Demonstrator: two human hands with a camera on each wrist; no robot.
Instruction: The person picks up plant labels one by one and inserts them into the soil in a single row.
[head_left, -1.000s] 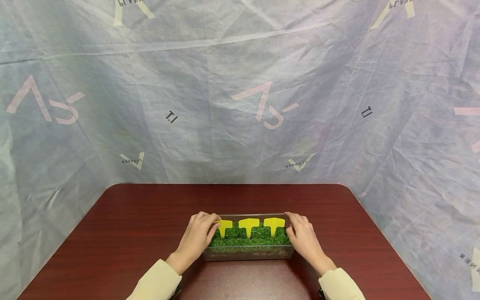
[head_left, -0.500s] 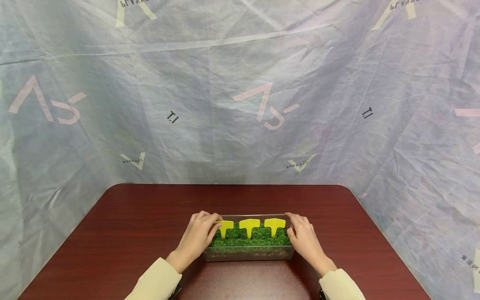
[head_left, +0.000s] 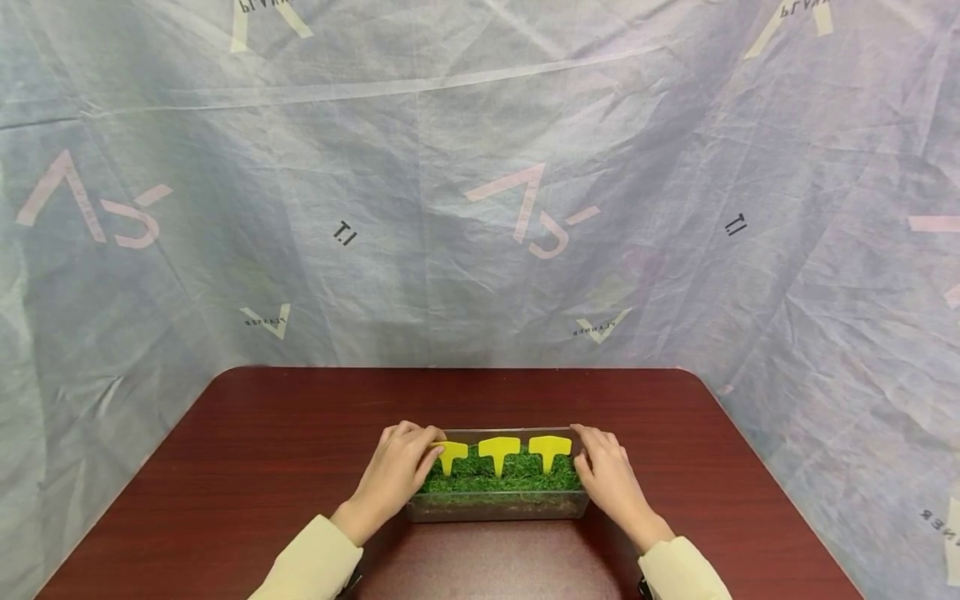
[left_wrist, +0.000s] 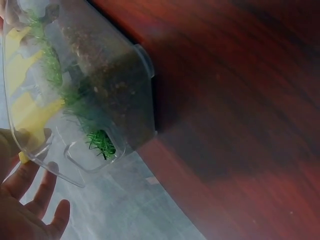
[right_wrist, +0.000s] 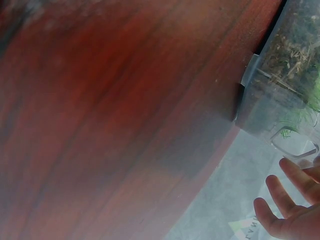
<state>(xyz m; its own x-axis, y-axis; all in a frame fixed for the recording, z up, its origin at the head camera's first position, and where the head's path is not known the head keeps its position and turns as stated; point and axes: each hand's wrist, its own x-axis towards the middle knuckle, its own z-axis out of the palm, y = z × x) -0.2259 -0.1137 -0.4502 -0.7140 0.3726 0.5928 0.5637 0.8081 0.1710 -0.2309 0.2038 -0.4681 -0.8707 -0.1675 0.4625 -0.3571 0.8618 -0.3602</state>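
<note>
A clear rectangular plastic box [head_left: 497, 507] with green grass [head_left: 517, 483] growing in soil sits on the table in the head view. Three yellow T-shaped plant labels [head_left: 498, 450] stand upright in a row in the grass. My left hand [head_left: 393, 471] grips the box's left end at the rim, its fingertips over the end of the leftmost label [head_left: 452, 454]. In the left wrist view the other fingers [left_wrist: 45, 187] spread outside the wall. My right hand [head_left: 611, 475] holds the right end by the rim; several of its fingers [right_wrist: 282, 197] extend loosely, with the thumb hidden in the right wrist view.
The dark red wooden table [head_left: 300, 433] spreads around the box, with rounded far corners. Grey printed cloth [head_left: 420, 208] hangs behind it and on both sides. In each wrist view a side opening shows in the box's end wall.
</note>
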